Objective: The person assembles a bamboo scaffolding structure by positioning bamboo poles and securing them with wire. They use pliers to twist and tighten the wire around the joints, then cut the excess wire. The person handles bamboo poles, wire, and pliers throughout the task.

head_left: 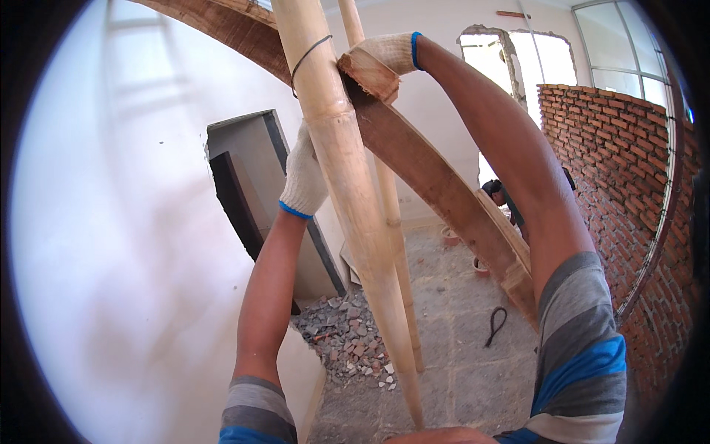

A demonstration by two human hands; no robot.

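Observation:
A thick pale bamboo pole (347, 185) stands upright in front of me, with a loop of dark wire (307, 59) around it near the top. My left hand (303, 177), in a white knit glove with a blue cuff, rests behind the pole, its fingers hidden by it. My right hand (381, 59), gloved the same, grips the end of a brown wooden plank (436, 177) that slants down to the right behind the pole. A thinner bamboo pole (392, 214) stands just behind.
White plastered wall (133, 222) on the left with a grey doorway opening (251, 170). Rubble pile (344, 337) on the concrete floor. Red brick wall (614, 163) at right. A person crouches (499, 196) far back by buckets. A dark cable loop (495, 325) lies on the floor.

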